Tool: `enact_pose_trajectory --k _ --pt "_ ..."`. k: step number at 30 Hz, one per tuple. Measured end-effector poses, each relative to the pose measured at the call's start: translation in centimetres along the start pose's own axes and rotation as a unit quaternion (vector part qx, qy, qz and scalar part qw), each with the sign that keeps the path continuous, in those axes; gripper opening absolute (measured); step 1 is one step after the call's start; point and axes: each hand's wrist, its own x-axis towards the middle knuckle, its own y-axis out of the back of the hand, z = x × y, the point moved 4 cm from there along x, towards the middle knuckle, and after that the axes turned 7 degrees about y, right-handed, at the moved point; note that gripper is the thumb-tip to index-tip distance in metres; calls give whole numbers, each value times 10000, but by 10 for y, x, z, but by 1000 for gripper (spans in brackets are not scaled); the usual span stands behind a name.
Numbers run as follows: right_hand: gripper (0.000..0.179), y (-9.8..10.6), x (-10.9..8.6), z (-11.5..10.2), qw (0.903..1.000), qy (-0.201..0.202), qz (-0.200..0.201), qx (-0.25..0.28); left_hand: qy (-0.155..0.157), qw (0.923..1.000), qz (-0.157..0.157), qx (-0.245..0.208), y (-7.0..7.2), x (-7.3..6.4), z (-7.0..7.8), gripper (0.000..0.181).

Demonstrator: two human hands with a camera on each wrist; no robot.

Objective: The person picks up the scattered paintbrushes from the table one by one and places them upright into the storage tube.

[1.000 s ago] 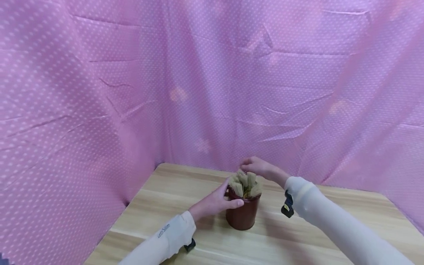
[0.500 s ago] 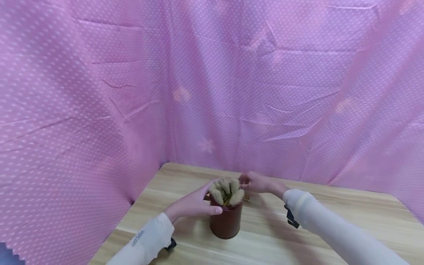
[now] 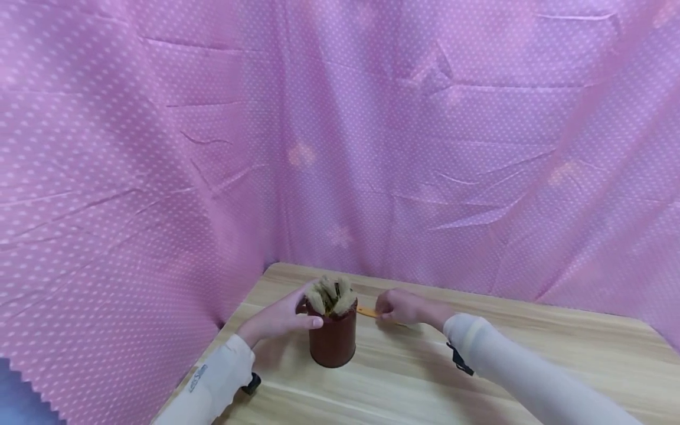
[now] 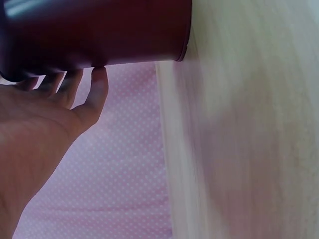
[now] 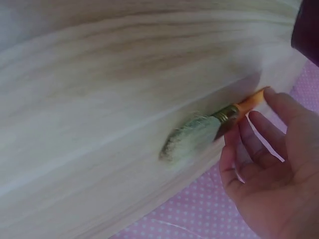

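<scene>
A dark red-brown cylindrical pot (image 3: 333, 342) stands upright on the wooden table, holding several brushes (image 3: 330, 296) with pale bristles pointing up. My left hand (image 3: 278, 319) grips it near the rim, thumb at the front and the other fingers behind; the left wrist view shows fingertips (image 4: 99, 74) against its wall. To the right of the pot, my right hand (image 3: 406, 308) pinches a paintbrush (image 5: 197, 137) by its orange handle (image 3: 366, 311). Its pale bristles lie low along the tabletop, pointing away from the pot; whether they touch the wood I cannot tell.
The light wood table (image 3: 404, 383) ends at a back edge just behind the hands. Pink dotted cloth (image 3: 340, 147) hangs close behind and at the left side. A dark strap device (image 3: 459, 359) sits on the right wrist.
My right hand has come down from above the pot to the tabletop at its right, bringing a paintbrush with it. The pot, in my left hand, has shifted left along the table.
</scene>
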Motion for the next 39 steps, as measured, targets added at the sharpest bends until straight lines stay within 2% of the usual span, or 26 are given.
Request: enact_pose_trajectory --k 5,10,12,15,17,20,22,24,29,32,35,37,39 --pt "7 -3 -5 3 9986 325 56 -416 99 9998 67 -181 2 2 -2 99" --pt "11 5 -26 3 9915 554 -23 -1178 28 9998 5 -219 3 2 -1 97" --pt "20 10 -39 6 9882 486 -17 -1455 -3 9997 -5 -224 3 2 -1 97" --pt "31 16 -56 11 9846 217 284 -1712 -51 9998 7 -208 4 4 0 97" --pt "24 21 -65 15 9839 -386 657 -1619 -90 9998 12 -173 5 6 -1 97" --pt "8 20 -75 21 9793 -1502 1070 -832 -135 9998 21 -157 5 9 -4 98" --pt "22 14 -80 24 9673 -2205 1252 -120 -131 9997 23 -202 4 10 -6 97" --pt "32 6 -83 25 9553 -2589 1365 427 -73 9997 29 -216 2 10 -8 98" --pt "44 -3 -77 22 9462 -2638 1759 640 -65 9997 -3 -235 1 7 -9 100" --pt "41 -2 -74 21 9345 -2822 1891 1067 -106 9993 -28 -358 1 7 -9 98" --pt "24 7 -69 16 9119 -2880 2102 2033 -138 9990 -31 -428 0 7 -7 98" --pt "17 20 -62 8 8894 -2710 2312 2865 -157 9989 -39 -437 1 8 -7 97" --pt "20 37 -53 -6 8670 -2394 2550 3550 -192 9990 -35 -410 1 7 -6 97"
